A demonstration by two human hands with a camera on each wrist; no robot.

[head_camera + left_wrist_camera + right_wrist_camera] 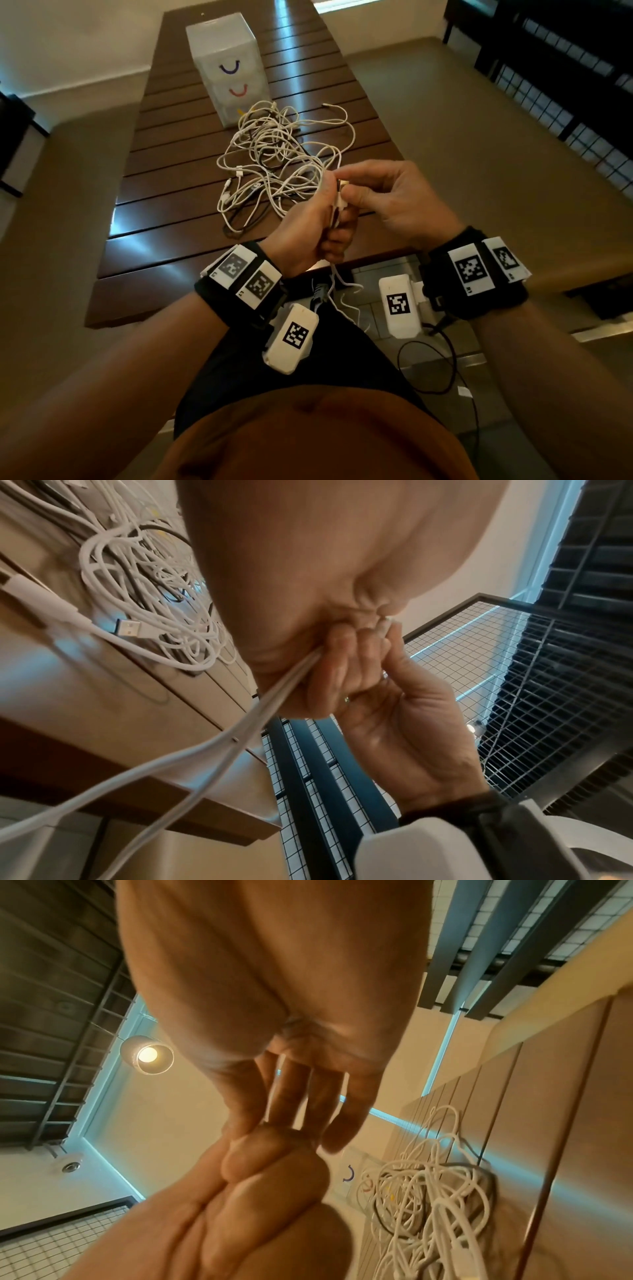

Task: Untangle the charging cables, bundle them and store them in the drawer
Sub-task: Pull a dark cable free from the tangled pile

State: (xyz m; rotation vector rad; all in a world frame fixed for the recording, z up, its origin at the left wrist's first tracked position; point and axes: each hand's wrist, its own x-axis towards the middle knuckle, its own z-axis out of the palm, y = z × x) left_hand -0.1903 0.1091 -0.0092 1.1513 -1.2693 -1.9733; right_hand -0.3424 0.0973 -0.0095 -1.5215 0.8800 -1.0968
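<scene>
A tangle of white charging cables (274, 161) with a dark one mixed in lies mid-table; it also shows in the wrist views (154, 593) (428, 1199). My left hand (329, 226) hovers over the table's near edge and grips a white cable (274, 702), fingers curled round it, loose strands hanging below (337, 281). My right hand (349, 188) meets it from the right, thumb and forefinger pinching the cable's plug end at the top of the left fist. A translucent drawer unit (226, 65) with smile-shaped handles stands closed at the far end.
The slatted dark wood table (164, 219) is long and narrow, with floor on both sides. A loose USB plug (128, 628) lies at the tangle's edge. Black wire-mesh racks (565, 85) stand to the right. A black wire (445, 363) dangles near my lap.
</scene>
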